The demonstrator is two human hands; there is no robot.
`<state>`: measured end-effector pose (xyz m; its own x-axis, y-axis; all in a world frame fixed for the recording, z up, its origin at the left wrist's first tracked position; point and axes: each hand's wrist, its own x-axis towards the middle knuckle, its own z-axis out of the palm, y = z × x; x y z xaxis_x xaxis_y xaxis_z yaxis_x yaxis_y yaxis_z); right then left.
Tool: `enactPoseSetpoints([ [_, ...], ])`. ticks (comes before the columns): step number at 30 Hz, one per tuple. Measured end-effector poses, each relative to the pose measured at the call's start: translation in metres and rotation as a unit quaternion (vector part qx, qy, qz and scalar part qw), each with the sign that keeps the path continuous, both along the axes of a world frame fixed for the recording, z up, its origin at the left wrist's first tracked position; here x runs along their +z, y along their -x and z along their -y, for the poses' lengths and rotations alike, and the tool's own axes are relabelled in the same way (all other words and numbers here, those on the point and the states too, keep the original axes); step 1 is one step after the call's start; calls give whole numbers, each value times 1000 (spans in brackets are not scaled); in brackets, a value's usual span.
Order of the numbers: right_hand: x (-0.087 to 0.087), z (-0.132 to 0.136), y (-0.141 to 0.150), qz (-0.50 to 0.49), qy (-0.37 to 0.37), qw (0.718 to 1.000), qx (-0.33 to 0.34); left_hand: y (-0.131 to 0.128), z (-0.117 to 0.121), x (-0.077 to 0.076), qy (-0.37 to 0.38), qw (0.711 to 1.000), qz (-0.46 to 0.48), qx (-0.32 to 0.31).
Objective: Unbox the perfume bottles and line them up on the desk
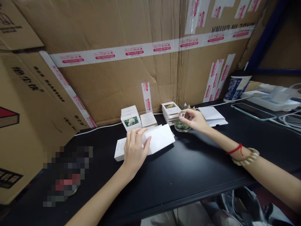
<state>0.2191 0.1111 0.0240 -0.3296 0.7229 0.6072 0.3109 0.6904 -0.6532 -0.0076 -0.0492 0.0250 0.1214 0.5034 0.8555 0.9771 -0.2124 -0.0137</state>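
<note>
My left hand (135, 146) is closed over a white carton (119, 149) that lies on the black table, its thumb against a raised white flap (162, 138). With my right hand (194, 119) I grip a clear glass perfume bottle (182, 126) by its silvery cap. The bottle has green showing in it and is upright, right of the flap. Whether its base touches the table, I cannot tell. Behind my left hand stands a white box with a white-flower picture (131, 121). Another white box (148, 120) is beside it.
White boxes with a yellowish picture (171, 108) stand behind the bottle, near more small bottle tops (185, 105). Right of my hand lies a folded white carton (213, 116). Further right are a paper cup (237, 86), a phone (252, 112) and cables. Large cardboard (113, 81) walls the back.
</note>
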Motion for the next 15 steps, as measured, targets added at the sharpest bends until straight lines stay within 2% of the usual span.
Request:
enactPoseSetpoints([
  [2, 1, 3, 1, 10, -24, 1000, 14, 0, -1, -1, 6, 999, -43, -16],
  [5, 3, 7, 0, 21, -51, 998, 23, -3, 0, -4, 25, 988, -116, -101],
  [9, 5, 9, -2, 61, -73, 995, 6, -11, 6, -8, 60, 946, -230, -220],
  [15, 5, 10, -2, 94, -107, 986, -84, -20, 13, -7, 79, 922, -259, -276],
])
